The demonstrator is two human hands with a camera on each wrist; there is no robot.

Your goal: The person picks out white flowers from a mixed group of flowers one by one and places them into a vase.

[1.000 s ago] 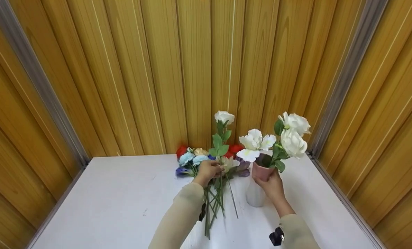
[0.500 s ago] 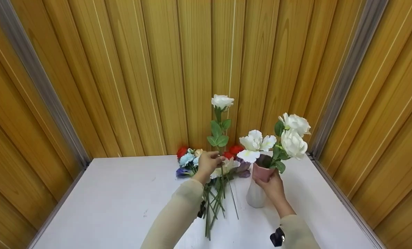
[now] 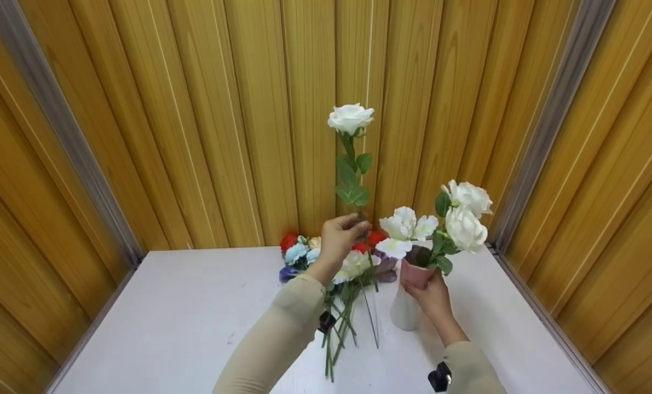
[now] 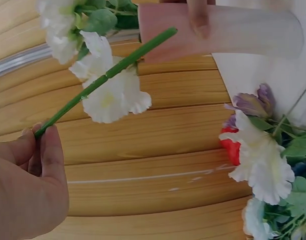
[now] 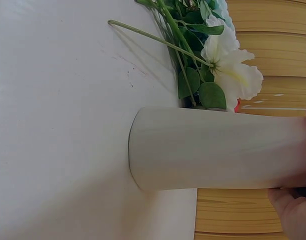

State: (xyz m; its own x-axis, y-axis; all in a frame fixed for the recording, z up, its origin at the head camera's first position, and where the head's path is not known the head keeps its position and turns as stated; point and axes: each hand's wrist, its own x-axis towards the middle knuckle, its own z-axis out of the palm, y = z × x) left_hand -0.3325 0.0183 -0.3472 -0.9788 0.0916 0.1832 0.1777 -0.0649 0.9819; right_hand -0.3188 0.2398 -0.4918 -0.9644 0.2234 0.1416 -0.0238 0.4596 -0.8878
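My left hand (image 3: 341, 241) pinches the green stem of a white rose (image 3: 351, 119) between thumb and fingers. The rose stands upright above the other flowers, and in the left wrist view the bare lower stem (image 4: 108, 75) overlaps the vase's mouth. My right hand (image 3: 432, 295) grips the pink upper part of a vase (image 3: 405, 311) that fades to white lower down. The vase stands upright on the table. White roses (image 3: 466, 227) and a white iris-like flower (image 3: 405, 230) are in it, leaning to either side of its mouth.
Several artificial flowers lie on the white table (image 3: 194, 312) left of the vase: light blue blooms (image 3: 296, 253), red ones, a purple one (image 3: 386, 267) and a white one (image 3: 354, 266). Their stems (image 3: 334, 350) point toward the front. A wood-grain wall (image 3: 249, 137) rises behind.
My left hand has lifted the white rose up out of the pile, its stem rising clear of the other blooms. The right hand has stayed on the vase.
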